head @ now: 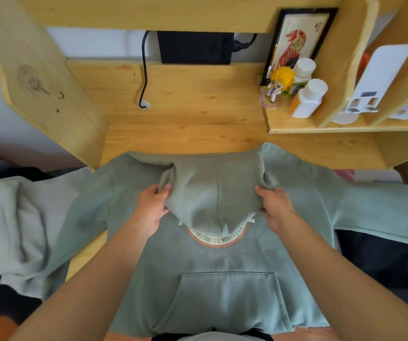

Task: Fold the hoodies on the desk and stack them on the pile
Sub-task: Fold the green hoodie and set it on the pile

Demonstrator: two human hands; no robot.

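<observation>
- Desk (198,104): light wood, shelf unit at the far right.
- Green hoodie (222,262): spread front-up on the near part of the desk, hem toward the person, both sleeves out left and right past the desk edges. Hood (212,193) is flipped down over the chest print.
- Grey garment (13,217): bunched at the left, partly under the green sleeve. Probably the pile or another hoodie, can't tell which.
- Left hand (152,205): pinches the hood's left edge, fingers curled into the cloth.
- Right hand (275,205): clamped on the hood's right edge.
- Handling: looks like thick soft fleece, limp, no stiffness, should drape and hold a crease poorly. Not fragile, not slippery. Best gripped at seams and edges: hood rim, shoulders, cuffs.
- Shelf clutter: bottles (307,99), figurine (277,84); well apart from the cloth.
</observation>
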